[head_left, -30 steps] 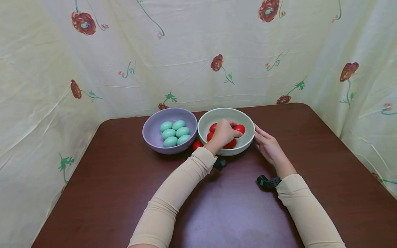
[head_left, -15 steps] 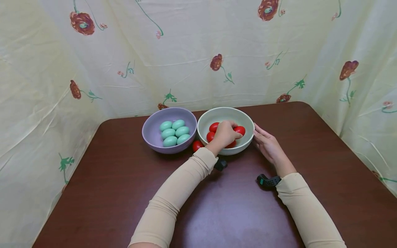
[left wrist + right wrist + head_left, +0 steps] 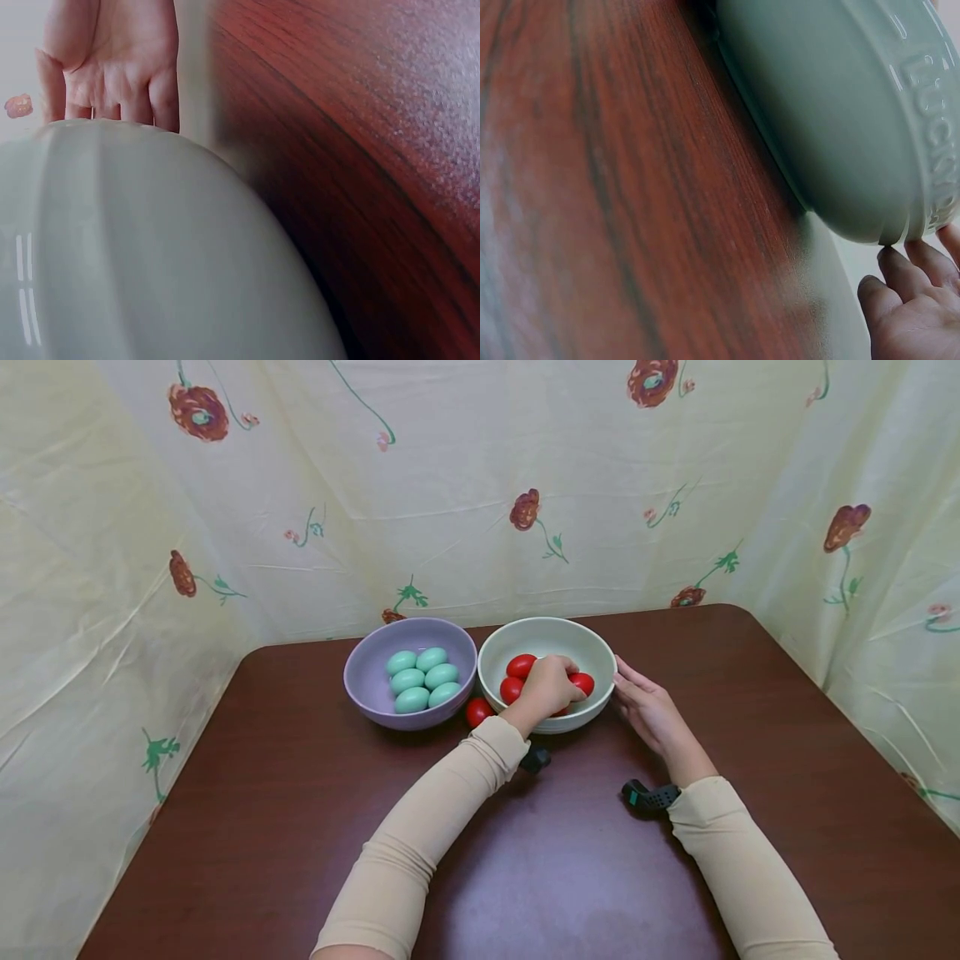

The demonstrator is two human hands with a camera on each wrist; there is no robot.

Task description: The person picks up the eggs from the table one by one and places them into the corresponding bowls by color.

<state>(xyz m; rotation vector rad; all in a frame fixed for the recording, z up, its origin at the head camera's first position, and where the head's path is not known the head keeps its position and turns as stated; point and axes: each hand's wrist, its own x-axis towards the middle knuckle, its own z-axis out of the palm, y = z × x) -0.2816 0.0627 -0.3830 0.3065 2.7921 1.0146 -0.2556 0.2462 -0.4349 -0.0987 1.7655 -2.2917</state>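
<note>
My left hand [image 3: 550,685] reaches into the pale green bowl [image 3: 492,647], its thumb and fingers around a red egg [image 3: 582,682] at the bowl's right side. More red eggs [image 3: 521,666] lie in the bowl, one partly covered by the hand. My right hand [image 3: 647,710] rests its extended fingers against the bowl's outer right side. The right wrist view has those fingertips touching the wall beside raised lettering, with the right hand [image 3: 922,307] below it. In the left wrist view, the bowl's wall [image 3: 165,240] hides the fingertips of the left hand [image 3: 120,67].
A purple bowl [image 3: 358,687] with several mint-green eggs [image 3: 412,700] stands close on the left. Another red egg [image 3: 478,712] lies on the brown table [image 3: 262,827] between the bowls' fronts. A flowered curtain [image 3: 465,502] hangs behind the table.
My left hand has sunk slightly lower in the pale green bowl with the red egg. The right hand stays against the bowl's side.
</note>
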